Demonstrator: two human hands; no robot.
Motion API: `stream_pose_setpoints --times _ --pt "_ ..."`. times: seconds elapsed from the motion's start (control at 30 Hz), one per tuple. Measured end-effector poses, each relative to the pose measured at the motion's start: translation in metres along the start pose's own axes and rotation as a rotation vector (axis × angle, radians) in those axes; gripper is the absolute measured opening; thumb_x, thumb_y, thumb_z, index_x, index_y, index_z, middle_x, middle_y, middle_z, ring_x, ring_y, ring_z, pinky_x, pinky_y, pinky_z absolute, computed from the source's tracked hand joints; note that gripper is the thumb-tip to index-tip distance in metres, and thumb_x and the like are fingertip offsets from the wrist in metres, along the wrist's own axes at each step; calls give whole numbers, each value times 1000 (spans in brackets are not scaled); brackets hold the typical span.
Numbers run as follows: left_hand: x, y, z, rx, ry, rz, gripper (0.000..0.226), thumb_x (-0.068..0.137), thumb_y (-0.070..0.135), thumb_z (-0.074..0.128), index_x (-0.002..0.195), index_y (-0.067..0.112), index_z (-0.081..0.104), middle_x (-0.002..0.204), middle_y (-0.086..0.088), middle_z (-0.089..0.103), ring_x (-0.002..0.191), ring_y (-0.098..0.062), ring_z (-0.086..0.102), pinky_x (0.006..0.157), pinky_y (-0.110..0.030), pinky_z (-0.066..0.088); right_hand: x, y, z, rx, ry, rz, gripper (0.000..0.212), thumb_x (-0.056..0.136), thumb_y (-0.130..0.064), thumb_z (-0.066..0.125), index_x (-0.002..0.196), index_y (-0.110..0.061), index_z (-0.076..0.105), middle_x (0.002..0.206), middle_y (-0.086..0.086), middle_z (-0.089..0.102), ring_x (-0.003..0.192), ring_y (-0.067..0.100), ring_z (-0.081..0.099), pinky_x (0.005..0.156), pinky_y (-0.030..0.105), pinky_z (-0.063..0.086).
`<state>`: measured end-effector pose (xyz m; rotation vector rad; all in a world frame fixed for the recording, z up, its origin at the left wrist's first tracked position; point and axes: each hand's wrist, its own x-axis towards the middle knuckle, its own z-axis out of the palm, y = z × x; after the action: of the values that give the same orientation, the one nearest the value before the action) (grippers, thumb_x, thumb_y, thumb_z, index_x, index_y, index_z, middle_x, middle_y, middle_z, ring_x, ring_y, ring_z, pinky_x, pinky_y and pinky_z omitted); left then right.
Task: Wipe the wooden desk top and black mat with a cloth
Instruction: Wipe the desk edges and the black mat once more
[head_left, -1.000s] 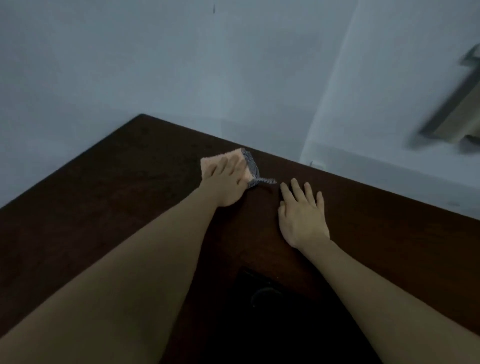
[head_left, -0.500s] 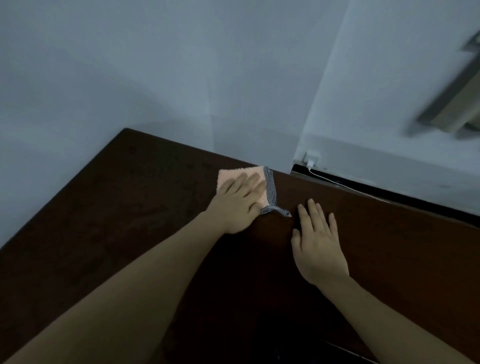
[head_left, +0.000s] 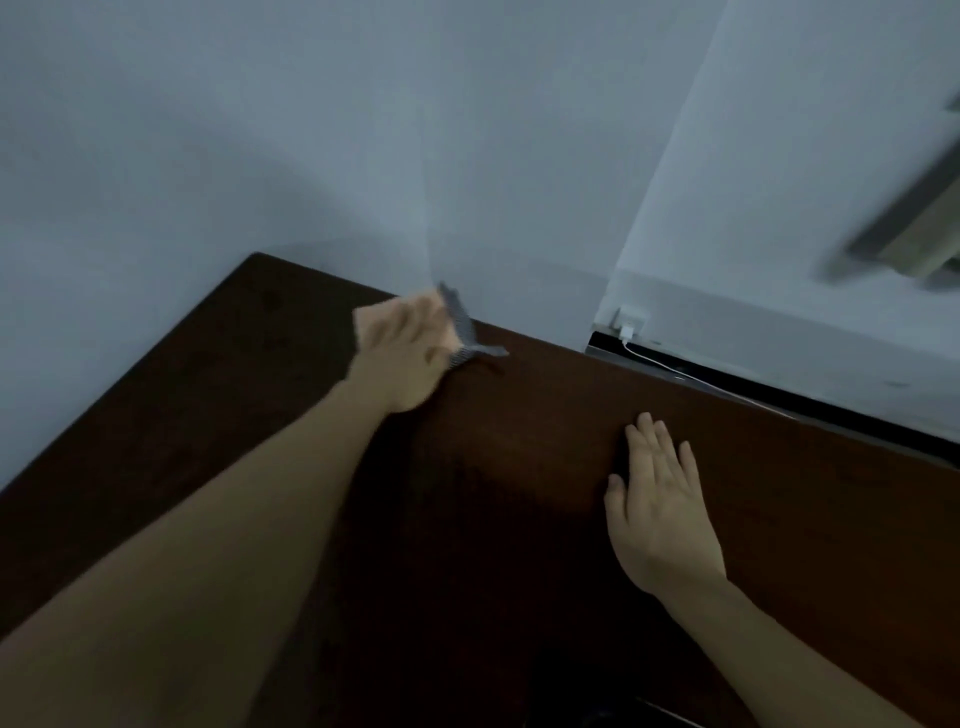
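1. Pressing the cloth (head_left: 460, 325) flat under our left hand (head_left: 402, 358), fingers apparently straight though blurred, we wipe the desk top (head_left: 545, 415) at its far edge.
2. Our right hand (head_left: 657, 512) rests spread, bracing.
3. Next we sweep nearer, toward the unseen black mat.

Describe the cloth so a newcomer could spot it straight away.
Follow the dark wooden desk top to its far edge, where it meets the wall. There the left hand presses flat on the cloth: peach, blurred, with a grey patterned border sticking out beside the hand.
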<state>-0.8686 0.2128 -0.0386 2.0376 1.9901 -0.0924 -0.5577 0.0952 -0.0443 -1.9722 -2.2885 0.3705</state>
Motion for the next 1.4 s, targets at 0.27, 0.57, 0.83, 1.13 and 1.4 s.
stream_pose_setpoints --times 0.27,0.57,0.83,1.13,1.4 --pt "-52 74 25 26 25 152 60 108 45 14 160 27 -8 167 -1 -17 153 -24 -16 121 -44 -10 0 -1 -2 -25 -6 3 63 105 -36 15 161 -10 13 170 8 2 156 17 -7 127 39 -7" --pt "-27 95 18 -26 14 151 70 105 54 20 161 19 -2 169 -3 -11 154 -23 -13 124 -46 -7 0 0 -3 -39 -10 -17 63 105 -37 14 162 -9 11 170 8 -1 156 18 -10 126 39 -9" --pt "-76 106 43 49 75 275 69 104 58 14 161 24 -6 168 2 -11 154 -15 -13 125 -42 -4 0 0 -1 -43 12 -37 68 101 -38 9 161 -7 15 170 12 4 157 22 -4 126 42 -7" --pt "-58 66 32 -12 110 -116 71 104 57 14 160 21 -9 169 -4 -10 155 -24 -10 124 -40 -7 0 1 -4 -8 -6 -40 61 106 -35 18 161 -8 10 170 11 -1 157 23 -7 127 43 -7" --pt "-98 69 38 78 14 188 75 98 68 10 159 30 -14 166 7 -18 152 -13 -17 125 -42 -7 -1 2 -2 -31 2 -47 61 107 -35 17 162 -9 11 170 11 0 157 22 -5 127 41 -6"
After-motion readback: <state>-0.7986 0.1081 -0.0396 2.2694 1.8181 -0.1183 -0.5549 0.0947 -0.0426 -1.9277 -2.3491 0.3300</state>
